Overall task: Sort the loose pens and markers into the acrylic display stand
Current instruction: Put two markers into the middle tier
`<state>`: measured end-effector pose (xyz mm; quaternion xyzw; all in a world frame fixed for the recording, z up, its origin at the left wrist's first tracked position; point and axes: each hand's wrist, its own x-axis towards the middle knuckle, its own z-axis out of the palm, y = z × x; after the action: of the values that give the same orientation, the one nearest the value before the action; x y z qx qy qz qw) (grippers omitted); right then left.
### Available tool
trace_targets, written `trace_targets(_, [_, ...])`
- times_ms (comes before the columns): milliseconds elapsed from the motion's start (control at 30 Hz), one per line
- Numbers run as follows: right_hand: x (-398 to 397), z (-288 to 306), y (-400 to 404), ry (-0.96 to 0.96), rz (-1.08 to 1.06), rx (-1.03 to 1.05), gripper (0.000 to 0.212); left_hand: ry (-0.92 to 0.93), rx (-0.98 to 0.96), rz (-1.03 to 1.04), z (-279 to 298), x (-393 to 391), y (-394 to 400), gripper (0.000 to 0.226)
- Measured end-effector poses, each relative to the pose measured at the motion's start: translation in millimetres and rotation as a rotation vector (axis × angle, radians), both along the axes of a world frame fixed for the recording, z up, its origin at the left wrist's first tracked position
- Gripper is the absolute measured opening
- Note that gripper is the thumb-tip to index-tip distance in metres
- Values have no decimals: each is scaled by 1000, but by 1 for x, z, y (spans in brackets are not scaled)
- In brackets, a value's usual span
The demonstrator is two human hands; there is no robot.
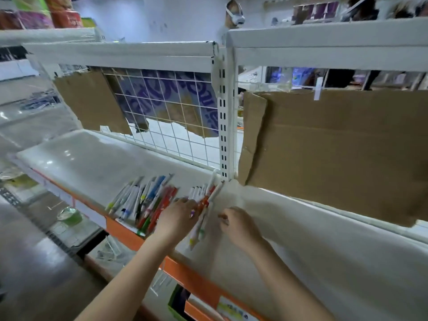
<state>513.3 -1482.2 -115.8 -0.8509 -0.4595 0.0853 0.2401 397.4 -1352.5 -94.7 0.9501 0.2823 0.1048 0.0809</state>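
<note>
There, on the white shelf (92, 163), loose pens and markers (148, 202) lay heaped near its front edge. The left hand (178, 216) gripped a small bundle of pens (203, 209) beside the heap, fingers curled round them. The right hand (238, 224) rested just beside the bundle, fingers loosely curled; whether it held anything could not be told.

white metal shelving (120, 53), wire-grid back (176, 126), cardboard panels (335, 147), glossy floor (27, 262)

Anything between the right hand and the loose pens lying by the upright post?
Nothing visible does. The right hand hovers over bare shelf just right of the loose pens, with only open shelf between them. The left hand already rests on those pens from the other side.
</note>
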Motion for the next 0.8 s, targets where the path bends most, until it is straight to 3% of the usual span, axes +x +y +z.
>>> trace_targets(300, [1, -4, 58, -12, -209, -72, 29, -32, -91, -94, -11, 58, 72, 20])
trace_targets(500, [-2, -3, 77, 37, -361, -164, 20, 40, -172, -175, -12, 114, 99, 21])
trace_targets(700, [-28, 5, 87, 48, -548, -268, 29, 161, -258, -246, -14, 154, 120, 33])
trace_targets(800, [-42, 13, 91, 80, -614, -324, 23, 230, -295, -294, -6, 153, 125, 33])
